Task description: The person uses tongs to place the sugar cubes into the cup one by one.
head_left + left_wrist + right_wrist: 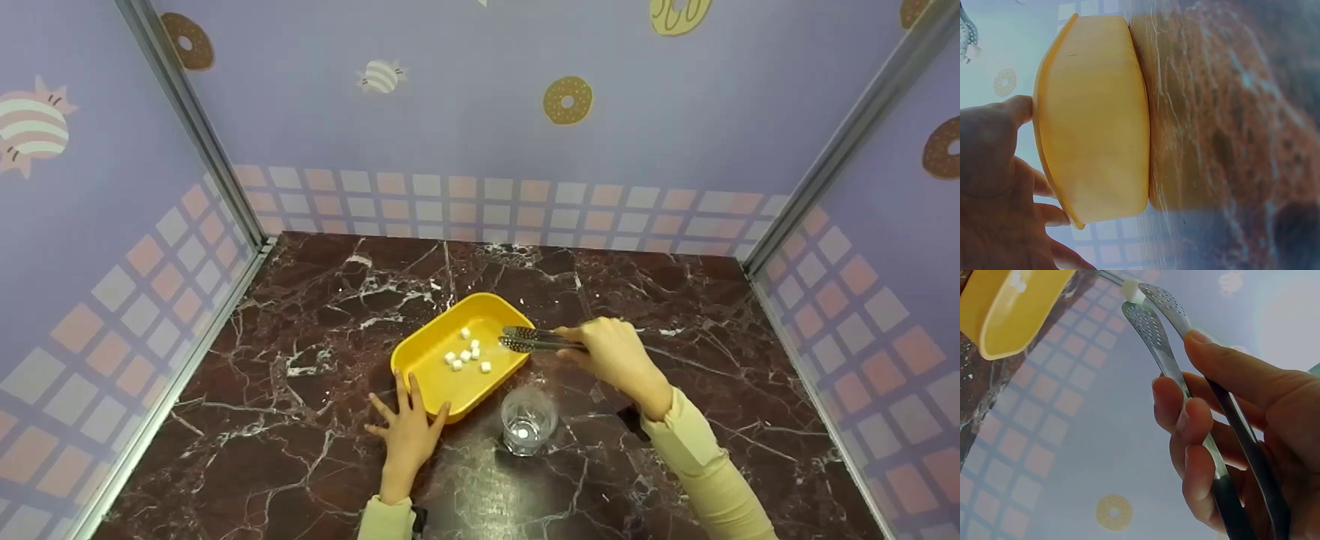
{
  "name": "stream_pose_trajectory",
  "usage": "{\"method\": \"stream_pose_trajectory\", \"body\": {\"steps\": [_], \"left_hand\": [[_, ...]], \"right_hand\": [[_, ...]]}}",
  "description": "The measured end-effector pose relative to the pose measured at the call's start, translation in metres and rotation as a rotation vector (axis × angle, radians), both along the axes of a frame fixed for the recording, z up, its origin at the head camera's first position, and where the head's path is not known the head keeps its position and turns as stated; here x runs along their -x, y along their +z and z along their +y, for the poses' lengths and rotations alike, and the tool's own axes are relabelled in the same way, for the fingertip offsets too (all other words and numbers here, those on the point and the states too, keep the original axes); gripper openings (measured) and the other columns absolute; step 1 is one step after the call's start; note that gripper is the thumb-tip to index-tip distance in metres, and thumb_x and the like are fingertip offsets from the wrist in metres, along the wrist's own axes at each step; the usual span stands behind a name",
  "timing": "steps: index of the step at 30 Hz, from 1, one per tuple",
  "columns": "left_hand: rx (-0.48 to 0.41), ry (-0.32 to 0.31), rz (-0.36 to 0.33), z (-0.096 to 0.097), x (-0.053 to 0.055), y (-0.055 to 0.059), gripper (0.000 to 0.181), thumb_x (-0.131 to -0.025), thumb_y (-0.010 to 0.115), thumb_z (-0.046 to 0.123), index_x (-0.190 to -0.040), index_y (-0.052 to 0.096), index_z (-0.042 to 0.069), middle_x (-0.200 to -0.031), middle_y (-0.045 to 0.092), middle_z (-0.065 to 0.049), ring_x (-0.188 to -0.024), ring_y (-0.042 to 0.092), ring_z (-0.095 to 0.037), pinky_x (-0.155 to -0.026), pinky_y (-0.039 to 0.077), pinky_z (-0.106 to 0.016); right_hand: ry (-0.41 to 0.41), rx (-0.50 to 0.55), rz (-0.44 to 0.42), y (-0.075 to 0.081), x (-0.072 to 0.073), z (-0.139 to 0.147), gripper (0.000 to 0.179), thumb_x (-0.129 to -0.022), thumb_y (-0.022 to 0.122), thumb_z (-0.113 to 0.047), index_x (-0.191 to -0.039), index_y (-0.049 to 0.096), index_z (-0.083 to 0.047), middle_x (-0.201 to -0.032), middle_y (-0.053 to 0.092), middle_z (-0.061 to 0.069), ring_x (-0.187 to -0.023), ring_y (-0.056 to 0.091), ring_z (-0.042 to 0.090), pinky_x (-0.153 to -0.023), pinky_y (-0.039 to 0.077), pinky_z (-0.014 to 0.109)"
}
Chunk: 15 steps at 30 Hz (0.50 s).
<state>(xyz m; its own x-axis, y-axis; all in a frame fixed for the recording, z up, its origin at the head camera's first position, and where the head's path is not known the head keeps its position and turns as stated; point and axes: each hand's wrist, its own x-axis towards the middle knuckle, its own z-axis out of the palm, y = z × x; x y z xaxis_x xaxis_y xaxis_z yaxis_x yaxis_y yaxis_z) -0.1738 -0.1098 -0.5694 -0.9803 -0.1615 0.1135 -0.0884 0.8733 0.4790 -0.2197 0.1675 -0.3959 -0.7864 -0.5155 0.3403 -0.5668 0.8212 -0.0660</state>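
My right hand (615, 356) grips metal tongs (547, 342) with perforated tips, level over the right end of a yellow tray (439, 390). Between the tips, in the right wrist view, a white cube (1132, 291) is pinched. Several more white cubes (465, 356) lie scattered on the tray's floor. With fingers spread, my left hand (409, 435) touches the tray's near left rim; its fingertips reach the edge in the left wrist view. A clear glass (529, 420) stands just right of the tray, below the tongs, with something small and white (523, 433) visible in it.
The dark red marble-patterned tabletop (300, 420) carries tray and glass. Purple panels (465, 120) with printed sweets and a checked band enclose it at the back and both sides, joined by grey metal posts (195, 124).
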Motion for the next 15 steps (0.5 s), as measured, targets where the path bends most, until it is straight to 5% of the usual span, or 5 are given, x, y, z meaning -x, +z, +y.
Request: {"method": "stream_pose_trajectory", "body": {"steps": [15], "left_hand": [[-0.004,-0.001,0.007,0.000,0.000,0.001,0.079,-0.085,0.049,0.052,-0.142,0.021,0.004,-0.150,0.008,-0.017,-0.122,0.003,-0.064,-0.079,0.011,-0.082]], "right_hand": [[0.058,-0.013,0.010,-0.001,-0.035,0.020,0.028,-0.071,0.071,-0.031,-0.097,0.072,-0.021,-0.068,0.069,-0.004,-0.043,0.038,0.003,-0.040,0.026,0.020]]}}
